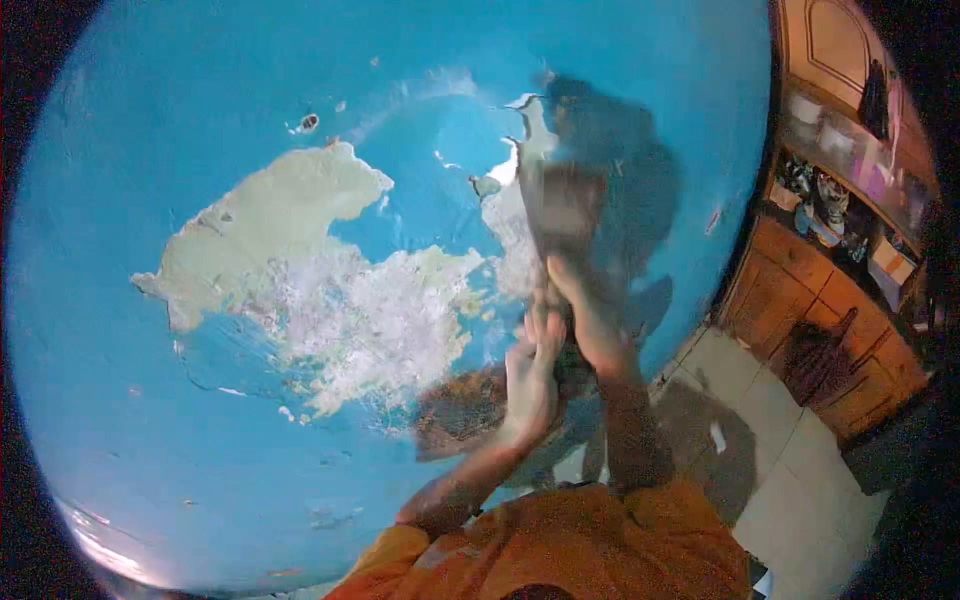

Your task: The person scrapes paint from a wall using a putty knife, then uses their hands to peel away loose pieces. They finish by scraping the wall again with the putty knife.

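Note:
A blue-painted wall (250, 80) fills most of the view, with a large patch of peeled paint (350, 310) showing pale green and whitish layers. My right hand (585, 310) is closed near the patch's right edge, thumb pointing up. Just below and left of it, my left hand (535, 375) has its fingers drawn together and pointing up, against the same thing. Above both hands is a flat, wide blade, apparently a scraper (568, 205), dim in shadow and blurred. Its handle is hidden by my fingers. Lifted paint flakes (510, 160) stand out beside the blade.
A dark shadow (640, 150) falls on the wall at right. Below the hands is a dark, rough bare area (455, 415). Wooden cabinets (790, 290) and a cluttered shelf (830, 210) stand beyond the wall's right edge, above a tiled floor (800, 470).

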Motion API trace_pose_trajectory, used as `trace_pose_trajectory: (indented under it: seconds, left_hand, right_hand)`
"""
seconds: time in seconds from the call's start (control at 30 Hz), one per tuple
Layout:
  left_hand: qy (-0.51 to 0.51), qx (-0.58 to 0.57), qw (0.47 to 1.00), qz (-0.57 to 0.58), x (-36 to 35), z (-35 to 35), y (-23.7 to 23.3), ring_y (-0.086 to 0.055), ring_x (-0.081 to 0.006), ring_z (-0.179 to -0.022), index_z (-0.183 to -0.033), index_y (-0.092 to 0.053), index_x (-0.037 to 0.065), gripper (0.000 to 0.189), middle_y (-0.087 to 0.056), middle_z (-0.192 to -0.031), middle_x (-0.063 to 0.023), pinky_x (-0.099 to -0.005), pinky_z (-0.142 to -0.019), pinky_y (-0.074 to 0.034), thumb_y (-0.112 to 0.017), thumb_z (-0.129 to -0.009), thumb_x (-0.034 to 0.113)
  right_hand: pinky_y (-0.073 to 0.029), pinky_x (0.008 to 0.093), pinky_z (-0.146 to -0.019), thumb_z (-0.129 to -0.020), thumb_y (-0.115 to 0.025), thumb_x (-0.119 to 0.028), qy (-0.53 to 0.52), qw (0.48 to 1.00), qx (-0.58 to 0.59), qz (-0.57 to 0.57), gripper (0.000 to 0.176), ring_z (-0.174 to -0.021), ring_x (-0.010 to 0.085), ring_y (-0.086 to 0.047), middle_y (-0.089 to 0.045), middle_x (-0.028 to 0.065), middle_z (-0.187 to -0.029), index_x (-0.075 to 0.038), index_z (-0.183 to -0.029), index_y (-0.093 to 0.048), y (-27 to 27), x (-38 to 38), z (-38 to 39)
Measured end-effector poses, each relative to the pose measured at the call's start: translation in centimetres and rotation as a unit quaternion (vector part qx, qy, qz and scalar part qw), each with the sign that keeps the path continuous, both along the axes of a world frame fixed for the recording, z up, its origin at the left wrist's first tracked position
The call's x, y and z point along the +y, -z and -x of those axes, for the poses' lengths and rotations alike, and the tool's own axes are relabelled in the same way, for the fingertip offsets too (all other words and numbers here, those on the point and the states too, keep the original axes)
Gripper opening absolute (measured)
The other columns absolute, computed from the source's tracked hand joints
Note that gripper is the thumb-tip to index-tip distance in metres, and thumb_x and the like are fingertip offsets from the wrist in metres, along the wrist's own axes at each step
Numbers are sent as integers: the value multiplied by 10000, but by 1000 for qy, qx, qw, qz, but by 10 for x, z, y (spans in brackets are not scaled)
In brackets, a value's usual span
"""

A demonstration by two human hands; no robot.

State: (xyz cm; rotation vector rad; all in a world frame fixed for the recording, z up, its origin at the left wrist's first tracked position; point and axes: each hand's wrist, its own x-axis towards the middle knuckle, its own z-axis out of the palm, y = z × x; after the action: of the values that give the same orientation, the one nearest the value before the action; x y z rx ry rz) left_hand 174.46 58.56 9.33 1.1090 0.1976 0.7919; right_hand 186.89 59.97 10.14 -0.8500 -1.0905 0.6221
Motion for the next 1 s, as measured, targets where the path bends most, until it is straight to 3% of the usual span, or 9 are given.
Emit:
trace_pose_trajectory:
  seconds: [0.07,0.2,0.43,0.57,0.63,0.7,0.8,0.93,1.0]
  left_hand:
    - [-343,123,925,-108,-4,-20,38,-425,-113,-856,-1078,-492,-28,375,-509,-896,-18,-284,-738,-362,-446,-897,298]
    - [-366,119,880,-279,14,-16,-4,-399,-176,-1140,-1294,-321,6,443,-396,-1278,-90,-298,-962,-286,-374,-921,240]
    - [-300,-90,942,-122,8,-43,-75,-449,-115,-956,-1140,-434,46,349,-472,-1072,-34,-268,-815,-344,-402,-913,308]
    - [-321,-99,940,-61,-7,-41,-80,-455,-36,-660,-831,-533,25,338,-491,-698,34,-196,-566,-351,-443,-894,344]
    - [-388,-39,905,-171,-14,-36,-18,-393,-55,-771,-770,-504,10,285,-438,-744,22,-211,-697,-325,-492,-881,273]
    - [-370,-6,911,-180,-18,-30,15,-364,-61,-795,-776,-498,5,259,-422,-764,21,-215,-730,-308,-510,-875,245]
    - [-371,50,924,-81,-12,-31,28,-334,-67,-770,-819,-515,2,227,-417,-787,12,-212,-681,-312,-533,-866,224]
    - [-490,131,809,-296,8,-37,-33,-373,-60,-647,-818,-520,32,266,-418,-692,44,-198,-569,-332,-498,-881,288]
    - [-467,111,830,-285,-2,-40,-44,-387,-66,-688,-853,-523,28,258,-437,-736,32,-205,-603,-339,-495,-882,283]
  right_hand:
    - [-377,361,-846,-857,-470,-340,-48,987,-61,138,411,-887,276,-533,-566,166,-954,-29,-1125,-477,9,-2,6]
    - [-436,331,-696,-832,-506,-349,39,988,-121,-85,383,-754,227,-571,-590,134,-841,-20,-1027,-527,-43,24,16]
    - [-435,312,-509,-805,-518,-408,-85,982,-128,-107,404,-493,189,-548,-580,80,-600,-21,-915,-556,-140,23,6]
    - [-416,260,-665,-801,-544,-393,160,955,-194,-160,396,-702,142,-545,-570,51,-757,-10,-893,-588,-120,-12,9]
    - [-412,257,-642,-827,-521,-367,213,948,-197,-134,349,-673,145,-539,-565,48,-729,-23,-853,-576,-52,-3,3]
    - [-394,247,-653,-852,-495,-340,27,996,-23,78,305,-740,130,-511,-552,34,-769,-43,-852,-563,-4,-18,6]
    - [-381,236,-629,-858,-478,-359,-156,975,59,145,307,-712,114,-487,-528,21,-733,-67,-793,-548,9,3,1]
    - [-388,262,-602,-835,-470,-453,14,999,-51,-2,410,-623,113,-477,-513,19,-650,-64,-758,-573,-53,21,6]
    - [-391,274,-684,-828,-475,-467,-128,990,16,53,435,-705,128,-499,-556,39,-719,-48,-808,-591,-92,18,-5]
